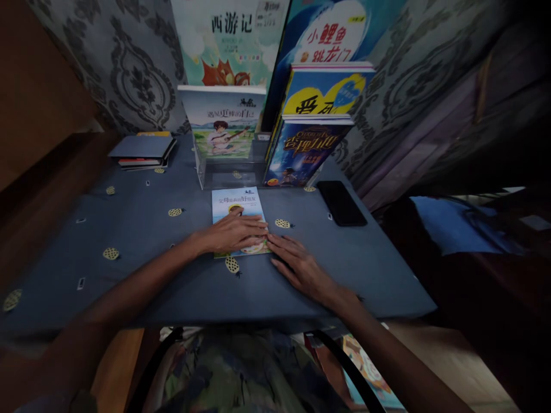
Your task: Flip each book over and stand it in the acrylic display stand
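Note:
A thin children's book (235, 201) with a pale blue cover lies closed on the dark blue tablecloth (146, 241). Across its middle rests my left hand (236, 231), palm down with fingers stretched to the right. My right hand (301, 265) lies at the book's right edge, its fingertips touching that edge and its thumb apart from the fingers. Neither hand grips anything. Part of the cover picture is hidden under my left hand.
Behind the book, a clear acrylic stand (232, 174) holds several upright books, among them a green-and-white book (224, 129) and a dark blue book (303, 149). A black phone (342, 202) lies at right. A small book stack (144, 150) sits at back left.

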The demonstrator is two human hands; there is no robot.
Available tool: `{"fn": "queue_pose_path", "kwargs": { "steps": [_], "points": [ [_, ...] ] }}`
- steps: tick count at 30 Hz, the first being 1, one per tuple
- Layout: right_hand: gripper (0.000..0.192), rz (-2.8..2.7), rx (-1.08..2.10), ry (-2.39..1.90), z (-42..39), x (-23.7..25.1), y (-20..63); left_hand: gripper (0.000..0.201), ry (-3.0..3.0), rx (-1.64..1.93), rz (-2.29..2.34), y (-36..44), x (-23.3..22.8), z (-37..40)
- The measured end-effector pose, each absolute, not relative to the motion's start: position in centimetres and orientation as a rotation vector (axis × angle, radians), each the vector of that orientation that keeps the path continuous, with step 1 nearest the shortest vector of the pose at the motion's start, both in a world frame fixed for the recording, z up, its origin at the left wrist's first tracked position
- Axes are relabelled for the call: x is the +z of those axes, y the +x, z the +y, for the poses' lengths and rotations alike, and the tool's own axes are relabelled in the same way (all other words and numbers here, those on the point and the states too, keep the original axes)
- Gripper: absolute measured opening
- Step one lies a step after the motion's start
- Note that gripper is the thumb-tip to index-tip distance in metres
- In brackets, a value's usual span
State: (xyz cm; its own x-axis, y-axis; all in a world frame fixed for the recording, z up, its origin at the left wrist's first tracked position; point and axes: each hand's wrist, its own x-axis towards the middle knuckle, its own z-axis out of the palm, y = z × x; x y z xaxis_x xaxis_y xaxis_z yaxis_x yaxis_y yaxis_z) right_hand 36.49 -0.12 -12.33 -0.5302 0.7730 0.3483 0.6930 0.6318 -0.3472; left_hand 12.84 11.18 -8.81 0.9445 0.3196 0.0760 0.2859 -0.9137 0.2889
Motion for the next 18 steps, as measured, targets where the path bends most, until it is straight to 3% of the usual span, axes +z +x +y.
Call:
{"fn": "queue_pose_path", "kwargs": {
  "steps": [18],
  "points": [
    [0.035,-2.329,0.162,-1.091,-0.7,-12.7,36.7,0.046,2.879,0.086,0.511,12.4,-8.6,7.8]
  ]
}}
